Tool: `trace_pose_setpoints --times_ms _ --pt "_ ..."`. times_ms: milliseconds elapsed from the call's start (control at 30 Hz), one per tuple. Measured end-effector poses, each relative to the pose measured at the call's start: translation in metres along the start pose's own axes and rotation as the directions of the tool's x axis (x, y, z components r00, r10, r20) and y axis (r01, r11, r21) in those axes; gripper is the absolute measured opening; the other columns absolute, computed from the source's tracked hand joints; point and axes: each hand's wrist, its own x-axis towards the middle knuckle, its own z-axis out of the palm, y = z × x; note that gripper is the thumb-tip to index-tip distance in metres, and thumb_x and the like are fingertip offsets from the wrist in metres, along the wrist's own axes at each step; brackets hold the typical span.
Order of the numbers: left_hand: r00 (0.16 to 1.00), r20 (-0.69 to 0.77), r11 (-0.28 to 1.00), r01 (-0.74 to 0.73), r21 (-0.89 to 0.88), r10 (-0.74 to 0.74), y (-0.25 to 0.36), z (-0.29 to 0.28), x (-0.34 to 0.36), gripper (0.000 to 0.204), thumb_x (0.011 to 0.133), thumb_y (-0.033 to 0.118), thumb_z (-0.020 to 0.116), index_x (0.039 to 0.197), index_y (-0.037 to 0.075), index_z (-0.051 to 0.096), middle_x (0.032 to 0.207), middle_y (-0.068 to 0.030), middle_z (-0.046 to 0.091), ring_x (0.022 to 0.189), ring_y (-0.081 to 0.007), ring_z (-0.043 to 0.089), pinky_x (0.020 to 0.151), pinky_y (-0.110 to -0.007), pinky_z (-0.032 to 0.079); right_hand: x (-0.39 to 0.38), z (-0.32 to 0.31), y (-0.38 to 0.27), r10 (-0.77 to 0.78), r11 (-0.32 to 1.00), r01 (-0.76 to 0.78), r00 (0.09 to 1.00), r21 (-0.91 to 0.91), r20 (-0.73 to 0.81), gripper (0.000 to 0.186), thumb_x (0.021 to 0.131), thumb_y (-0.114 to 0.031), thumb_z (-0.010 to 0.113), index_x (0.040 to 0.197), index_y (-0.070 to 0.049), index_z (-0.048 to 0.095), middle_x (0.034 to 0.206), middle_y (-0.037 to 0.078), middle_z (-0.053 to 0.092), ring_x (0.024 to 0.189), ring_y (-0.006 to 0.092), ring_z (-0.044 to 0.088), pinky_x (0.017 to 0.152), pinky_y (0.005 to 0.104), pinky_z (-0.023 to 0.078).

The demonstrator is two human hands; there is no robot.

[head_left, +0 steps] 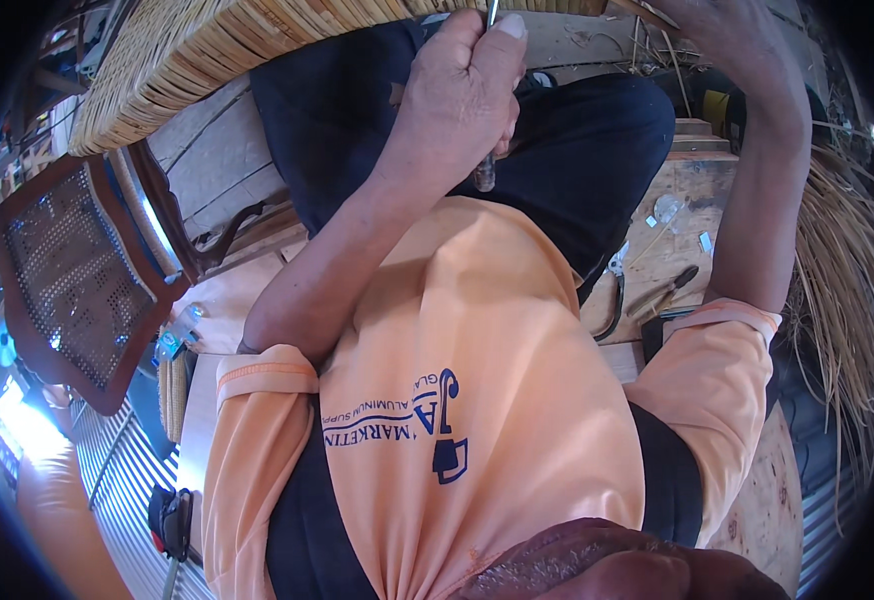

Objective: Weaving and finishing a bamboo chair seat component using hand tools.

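- The left hand [465, 95] is clamped on a slim hand tool, its fingers curled around the brown handle [484, 176], with the thumb pressed along the metal shaft [494, 12].
- The shaft rises past the thumb tip and out of view, so I cannot tell whether it is a screwdriver or an awl; the handle's end sticks out below the curled fingers.
- The right hand [727, 35] is at the upper edge, well to the right of the left fingers; its fingertips are cut off and blurred, so I cannot tell whether they are apart, together or holding something.
- A woven rattan panel [207, 50] curves from the left of the left fingers to just behind them; whether the knuckles touch it is unclear.
- Dark trousers [597, 135] cover the bent legs beneath the left fingers.
- Far left of and below the left fingers stands a chair back with caning [77, 275] in a reddish-brown frame.
- Below the right fingers, well apart from them, lie black-handled cutters [614, 288] and a dark-handled tool [675, 285].
- Dry fibre strips [837, 245] hang in a bundle below and right of the right fingers.
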Motion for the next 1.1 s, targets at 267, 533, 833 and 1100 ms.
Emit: trace_pose_setpoints --times_ms 267,533,833,1100 --pt "0.996 -0.08 0.923 0.004 -0.384 -0.038 -0.005 0.02 -0.002 0.029 0.093 0.032 0.052 0.086 0.005 0.047 0.065 -0.0028 0.05 0.045 -0.0127 0.048 0.042 -0.029 0.041 0.001 0.006 0.004 -0.046 0.998 0.046 0.999 0.05 -0.004 0.042 0.086 -0.019 0.063 0.063 0.001 0.035 0.064 0.005 0.033 0.062 0.0162 0.036 0.057 0.033 0.032" --pt "0.92 0.161 0.928 0.37 -0.044 -0.359 0.045 -0.016 0.012 0.022 0.096 0.027 0.041 0.083 0.009 0.043 0.063 0.0013 0.041 0.041 -0.0078 0.038 0.036 -0.025 0.034 0.002 -0.005 0.014 -0.082 0.997 0.081 0.995 0.012 0.058 0.045 0.088 -0.028 0.062 0.062 0.001 0.038 0.063 0.005 0.034 0.061 0.0156 0.035 0.056 0.0331 0.03" --pt "0.987 -0.01 0.492 -0.07 0.868 0.158 0.072 -0.025 0.003 0.031 0.086 0.026 0.059 0.071 -0.001 0.057 0.06 -0.0147 0.057 0.052 -0.0253 0.057 0.051 -0.038 0.045 0.003 -0.004 0.011 -0.003 0.993 -0.006 0.997 0.114 0.077 0.045 0.088 -0.028 0.063 0.062 0.001 0.041 0.063 0.004 0.037 0.061 0.0131 0.038 0.054 0.0313 0.031" --pt "0.647 0.065 0.399 -0.543 0.739 0.759 0.04 -0.028 0.007 0.034 0.084 0.03 0.063 0.068 0.0 0.057 0.063 -0.0211 0.057 0.064 -0.0389 0.059 0.056 -0.044 0.045 0.008 -0.008 0.015 -0.142 0.966 0.109 0.981 0.235 0.132 0.043 0.088 -0.027 0.063 0.062 0.001 0.042 0.067 0.004 0.039 0.06 0.0116 0.037 0.053 0.0296 0.031"
